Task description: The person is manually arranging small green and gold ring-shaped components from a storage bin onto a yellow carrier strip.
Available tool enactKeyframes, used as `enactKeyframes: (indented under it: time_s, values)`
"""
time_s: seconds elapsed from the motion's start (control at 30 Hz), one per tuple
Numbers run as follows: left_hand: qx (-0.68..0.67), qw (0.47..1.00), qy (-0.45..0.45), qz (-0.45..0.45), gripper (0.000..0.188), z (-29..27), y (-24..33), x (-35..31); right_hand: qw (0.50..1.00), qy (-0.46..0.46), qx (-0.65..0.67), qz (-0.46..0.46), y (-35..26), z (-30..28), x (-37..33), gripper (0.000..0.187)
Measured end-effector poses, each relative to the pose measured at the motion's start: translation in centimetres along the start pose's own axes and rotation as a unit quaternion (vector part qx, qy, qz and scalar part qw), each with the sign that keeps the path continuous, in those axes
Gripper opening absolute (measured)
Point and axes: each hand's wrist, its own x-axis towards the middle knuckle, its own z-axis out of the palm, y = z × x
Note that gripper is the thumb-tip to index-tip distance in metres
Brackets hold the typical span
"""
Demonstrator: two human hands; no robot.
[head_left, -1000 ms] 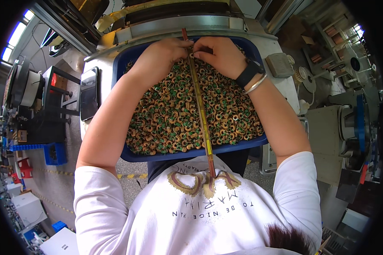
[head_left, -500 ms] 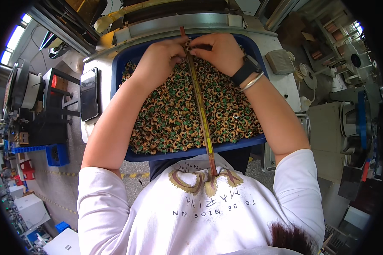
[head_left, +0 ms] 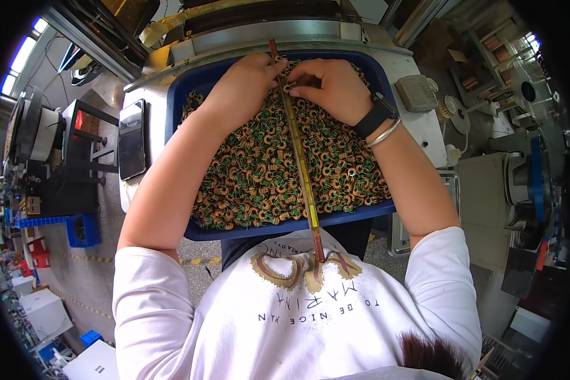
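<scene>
A long narrow strip (head_left: 302,171), yellow-green with brown ends, spans a blue tray (head_left: 259,232) from its far rim to my shirt. Heaped in the tray are small ring-shaped coils (head_left: 253,171), wound with copper wire and showing green. Near the strip's far end, my left hand (head_left: 244,85) has its fingers curled together against it; what they grip is hidden. Just right of the strip, my right hand (head_left: 329,88) pinches thumb and forefinger on what looks like a small coil (head_left: 289,87), partly covered by the fingertips.
A dark phone (head_left: 132,139) lies on the white table (head_left: 427,130) left of the tray. A beige box-shaped device (head_left: 416,93) stands to the right. Beyond the tray runs a metal rail (head_left: 278,30). A blue bin (head_left: 83,230) sits lower at the left.
My right hand has moved slightly nearer and to the right along the strip. My left hand has shifted a little right, its fingers now lying over the strip.
</scene>
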Motion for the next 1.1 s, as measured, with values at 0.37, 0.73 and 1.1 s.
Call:
enactKeyframes:
  time_s: [0.37, 0.73, 1.1]
  values:
    - [0.024, 0.998, 0.016, -0.056, 0.049, 0.9, 1.1, 0.2, 0.999, 0.023, -0.029, -0.023, 0.5, 0.5, 0.9, 0.018]
    - [0.022, 0.975, -0.065, -0.211, 0.034, -4.0, -1.6, -1.2, 0.990, 0.107, -0.092, 0.027, 1.8, -6.8, -1.1, 0.025]
    - [-0.097, 0.963, -0.113, -0.222, 0.028, -1.7, -5.9, -2.2, 0.972, -0.008, -0.222, 0.078, 2.6, -4.6, -3.9, 0.020]
